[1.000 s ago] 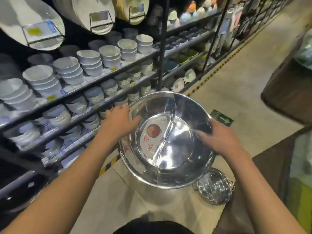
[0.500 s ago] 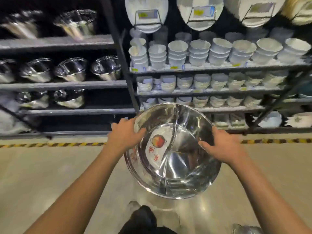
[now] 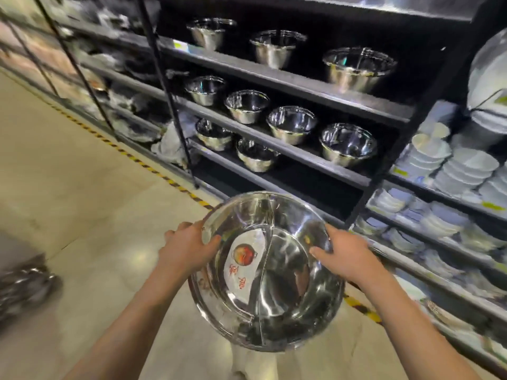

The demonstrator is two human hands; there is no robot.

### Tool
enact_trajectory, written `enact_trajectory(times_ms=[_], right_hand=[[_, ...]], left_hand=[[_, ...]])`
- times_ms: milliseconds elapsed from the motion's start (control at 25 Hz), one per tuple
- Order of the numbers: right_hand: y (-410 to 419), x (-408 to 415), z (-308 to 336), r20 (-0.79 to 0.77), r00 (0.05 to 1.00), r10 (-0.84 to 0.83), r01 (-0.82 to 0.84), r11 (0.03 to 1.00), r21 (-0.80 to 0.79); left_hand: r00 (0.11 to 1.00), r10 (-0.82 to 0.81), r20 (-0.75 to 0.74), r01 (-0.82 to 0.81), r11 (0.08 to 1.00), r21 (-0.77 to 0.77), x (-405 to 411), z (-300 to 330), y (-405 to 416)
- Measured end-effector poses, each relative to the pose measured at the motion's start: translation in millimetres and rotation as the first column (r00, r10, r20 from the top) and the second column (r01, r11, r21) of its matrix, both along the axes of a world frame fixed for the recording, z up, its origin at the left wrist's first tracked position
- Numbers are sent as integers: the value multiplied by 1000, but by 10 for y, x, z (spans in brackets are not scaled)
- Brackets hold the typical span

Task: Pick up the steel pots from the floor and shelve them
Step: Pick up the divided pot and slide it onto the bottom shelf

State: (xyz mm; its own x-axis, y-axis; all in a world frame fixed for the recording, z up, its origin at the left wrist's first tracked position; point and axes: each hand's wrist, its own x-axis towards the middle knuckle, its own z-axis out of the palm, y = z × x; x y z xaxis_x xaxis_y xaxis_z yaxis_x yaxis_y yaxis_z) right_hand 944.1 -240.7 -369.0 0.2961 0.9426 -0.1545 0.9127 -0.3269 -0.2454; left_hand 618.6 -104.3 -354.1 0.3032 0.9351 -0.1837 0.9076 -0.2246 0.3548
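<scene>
1. Left hand (image 3: 189, 248) grips the divided steel pot (image 3: 267, 272) at nine o'clock of its rim.
2. Right hand (image 3: 347, 256) clamps the rim at two o'clock.
3. Pot held above the floor (image 3: 82, 204), shelf (image 3: 274, 144) at twelve o'clock.

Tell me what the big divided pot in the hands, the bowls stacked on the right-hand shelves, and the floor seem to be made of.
Divided pot: polished steel by the look, with mirror-like reflections and bright glare; the label inside looks like paper.
Stacked bowls: probably glazed ceramic, being pale and opaque with a soft sheen, though melamine cannot be ruled out.
Floor: smooth beige hard surface, perhaps polished concrete or tile, showing lamp reflections.
</scene>
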Motion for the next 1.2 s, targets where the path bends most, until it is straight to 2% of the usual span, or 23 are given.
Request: enact_trajectory(times_ms=[480,640,760,920,1080,1200], right_hand=[[2947,-1177,-30,-62,958,279,-284,953,-107],[4104,-1493,-95,-90,925,369,-375,924,-78],[4929,-1723,-96,-131,899,418,-428,902,-61],[5770,-1950,-59,-147,878,455,-468,881,-69],[6416,-2096,-138,-168,889,426,-447,888,-113],[6791,-2142,-262,-164,924,346,-368,921,-131]], left_hand=[[930,367,17,-365,928,-79,-1425,-198,1703],[884,464,52,-460,885,-69,-1702,-189,2371],[853,522,-2,-521,852,-49,-1894,-82,3040],[839,538,-85,-538,842,20,-2122,-51,3779],[839,541,-55,-543,839,-37,-2309,-182,4455],[888,458,-49,-461,886,-60,-2409,-333,5056]])
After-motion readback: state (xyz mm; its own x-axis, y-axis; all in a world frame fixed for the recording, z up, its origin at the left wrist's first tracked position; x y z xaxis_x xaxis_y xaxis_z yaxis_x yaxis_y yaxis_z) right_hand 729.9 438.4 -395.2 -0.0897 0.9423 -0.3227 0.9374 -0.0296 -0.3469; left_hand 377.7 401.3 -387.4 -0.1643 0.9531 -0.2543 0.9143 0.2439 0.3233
